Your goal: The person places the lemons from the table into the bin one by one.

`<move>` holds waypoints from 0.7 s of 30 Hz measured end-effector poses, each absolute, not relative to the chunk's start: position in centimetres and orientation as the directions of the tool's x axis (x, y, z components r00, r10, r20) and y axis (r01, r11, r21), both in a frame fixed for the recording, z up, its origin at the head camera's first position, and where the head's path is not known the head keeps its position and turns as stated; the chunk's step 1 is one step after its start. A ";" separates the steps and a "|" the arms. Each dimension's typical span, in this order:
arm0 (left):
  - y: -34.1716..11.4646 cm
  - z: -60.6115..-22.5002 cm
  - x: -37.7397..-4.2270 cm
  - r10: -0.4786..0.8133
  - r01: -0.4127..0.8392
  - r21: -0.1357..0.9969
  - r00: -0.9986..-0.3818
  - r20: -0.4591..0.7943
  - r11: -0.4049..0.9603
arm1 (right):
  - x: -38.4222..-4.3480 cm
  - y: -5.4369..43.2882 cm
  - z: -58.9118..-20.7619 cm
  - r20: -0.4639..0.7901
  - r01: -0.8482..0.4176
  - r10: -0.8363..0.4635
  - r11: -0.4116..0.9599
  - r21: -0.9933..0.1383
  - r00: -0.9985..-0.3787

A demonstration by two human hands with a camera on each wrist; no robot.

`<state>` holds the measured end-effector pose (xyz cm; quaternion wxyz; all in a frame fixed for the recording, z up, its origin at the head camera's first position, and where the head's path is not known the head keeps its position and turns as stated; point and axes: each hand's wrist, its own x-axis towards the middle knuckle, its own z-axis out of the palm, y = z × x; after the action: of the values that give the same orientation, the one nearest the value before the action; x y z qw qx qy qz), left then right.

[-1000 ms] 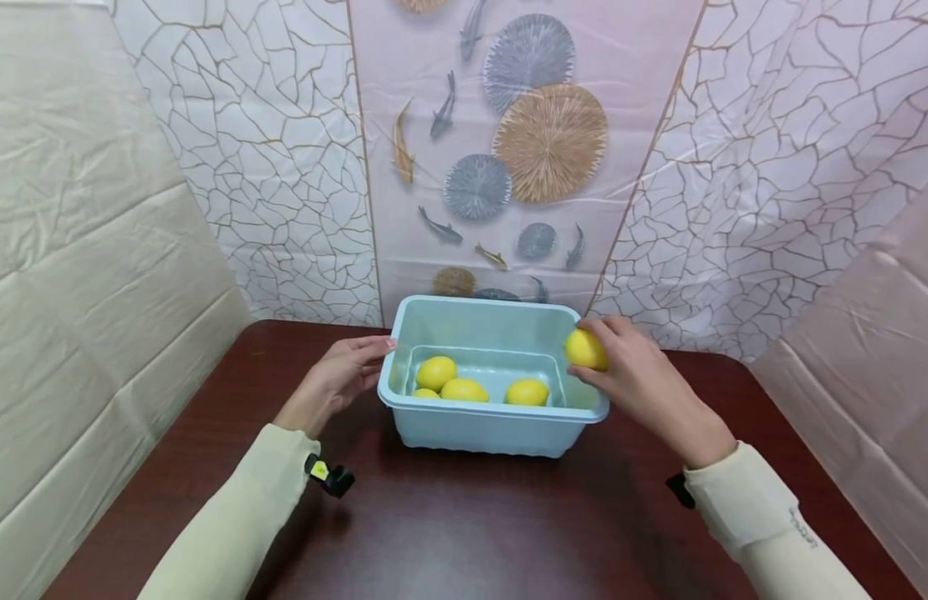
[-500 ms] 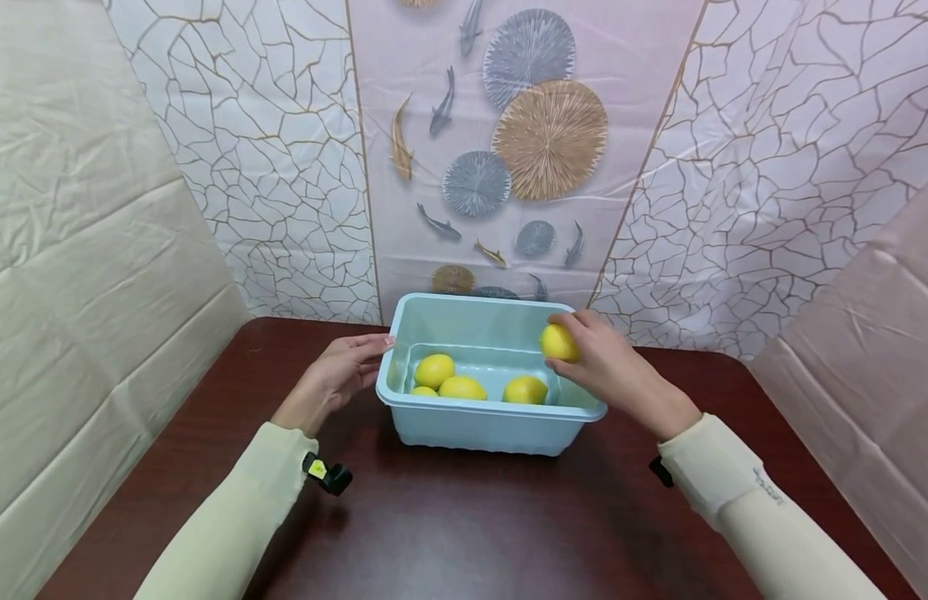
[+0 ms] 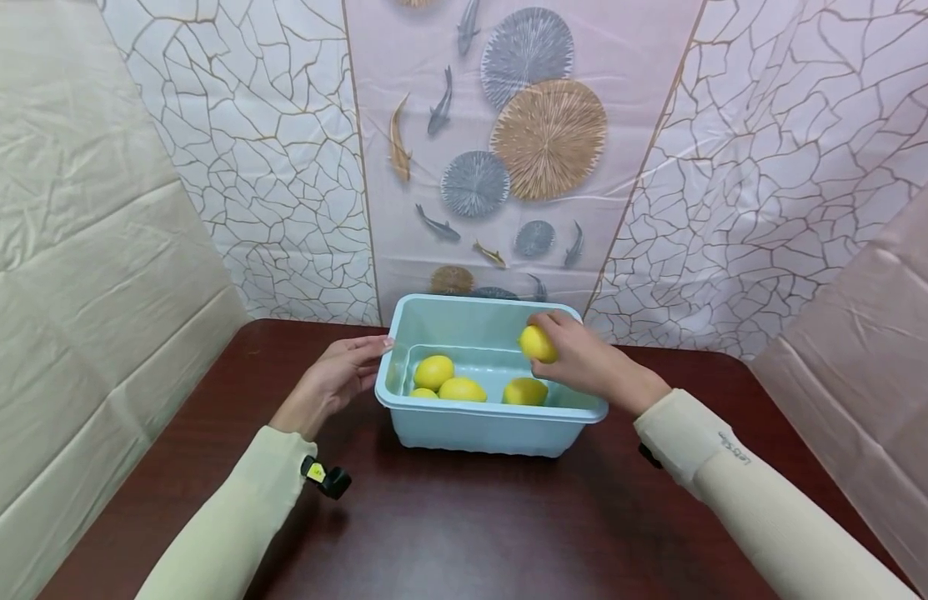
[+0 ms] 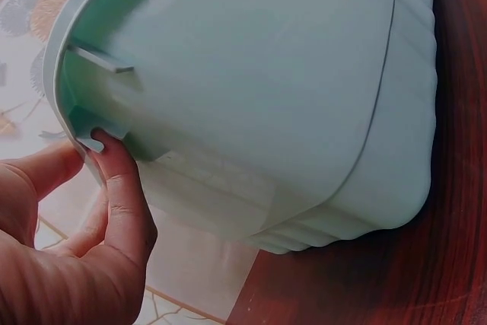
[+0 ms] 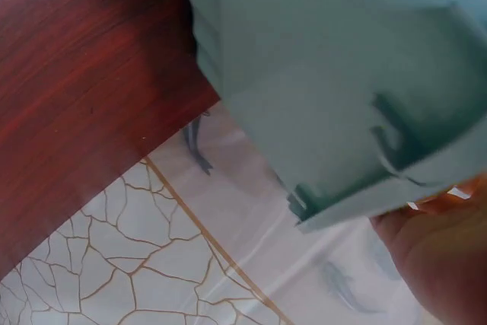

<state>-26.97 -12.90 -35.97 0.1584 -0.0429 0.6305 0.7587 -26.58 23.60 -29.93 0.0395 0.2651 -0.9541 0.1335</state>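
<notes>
A light-blue plastic tub [image 3: 479, 430] stands on the table, with several lemons inside: a cluster with one lemon [image 3: 464, 389] at the left and a single lemon [image 3: 525, 392] at the right. My left hand [image 3: 333, 380] pinches the tub's left rim between thumb and fingers; the left wrist view shows a bent finger [image 4: 125, 195] under the lip. Above the tub's right half, my right hand [image 3: 587, 360] grips another lemon [image 3: 537, 343]. In the right wrist view the tub wall [image 5: 304, 58] hides that lemon and most of the hand.
The dark red-brown table [image 3: 464, 525] extends in front of and beside the tub. Behind it hangs a patterned cloth [image 3: 486, 242] with fish and round leaf shapes. Plain beige cloth [image 3: 81, 275] lines the left side, and a similar cloth [image 3: 861, 333] the right.
My right hand has moved left with its lemon, from the tub's right rim to over the inside. The left hand stays at the left rim, and the tub keeps its place.
</notes>
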 end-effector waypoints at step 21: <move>-13.1 -36.3 -27.2 0.177 -0.302 0.944 -0.944 -0.277 -0.132 | -30.0 22.2 -31.9 -0.066 -0.506 -0.512 0.858 -0.089 -0.856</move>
<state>-27.21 -13.14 -36.34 0.1596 -0.0488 0.6391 0.7508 -30.00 22.17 -31.94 -0.0437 0.2643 -0.9628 0.0340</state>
